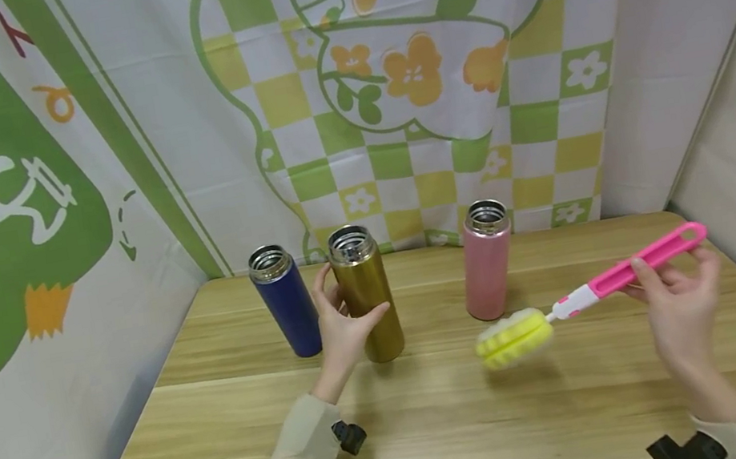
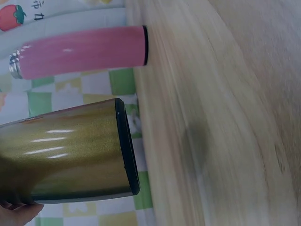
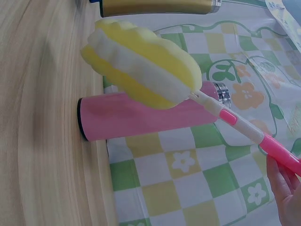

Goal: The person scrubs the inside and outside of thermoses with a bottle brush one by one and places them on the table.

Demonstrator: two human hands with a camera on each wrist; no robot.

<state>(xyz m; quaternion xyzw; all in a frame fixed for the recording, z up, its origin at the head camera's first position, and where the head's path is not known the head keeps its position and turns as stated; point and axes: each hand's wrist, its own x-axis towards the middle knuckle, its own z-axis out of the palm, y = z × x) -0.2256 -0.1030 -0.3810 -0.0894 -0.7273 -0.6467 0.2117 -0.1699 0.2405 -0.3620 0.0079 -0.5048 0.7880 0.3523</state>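
Over the worktop (image 1: 459, 425), the right hand (image 1: 683, 302) has its grip pinching the pink handle (image 1: 613, 279) of a brush (image 1: 576, 301), the yellow-and-white sponge head (image 1: 514, 337) angled leftward and down. The left hand's (image 1: 344, 331) grip wraps the gold bottle (image 1: 365, 283), held upright just above the worktop. Beyond stand an open-topped blue bottle (image 1: 288, 308), left, and pink bottle (image 1: 487, 266), right; behind them hangs a checkered, flowered cloth (image 1: 415, 116).

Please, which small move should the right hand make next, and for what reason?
Probably raise the brush, sponge head first, toward the open mouth of the gold bottle: the right hand holds the brush by its pink handle, the left hand grips that bottle, and the sponge head is lower than the mouth.
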